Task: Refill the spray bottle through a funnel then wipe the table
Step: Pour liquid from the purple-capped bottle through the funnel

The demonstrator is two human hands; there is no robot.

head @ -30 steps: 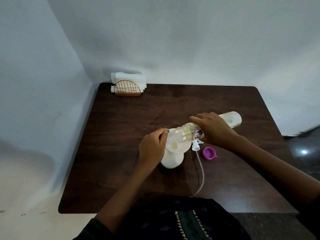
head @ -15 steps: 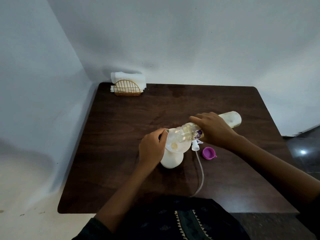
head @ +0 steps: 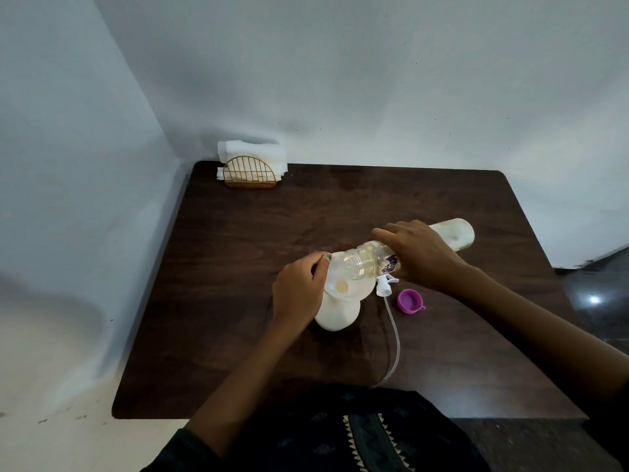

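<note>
A white spray bottle (head: 335, 313) stands upright near the middle of a dark wooden table (head: 238, 267), with a translucent funnel (head: 343, 284) seated in its neck. The left hand (head: 299, 291) curls around the funnel's rim. The right hand (head: 422, 255) grips a clear refill bottle (head: 456, 235), tipped nearly flat, its open mouth over the funnel. Just right of the spray bottle lie the white sprayer head (head: 384, 284) with its tube, then a purple cap (head: 409, 300). Far behind it, at the table's back corner, stands a gold napkin holder (head: 249, 172).
</note>
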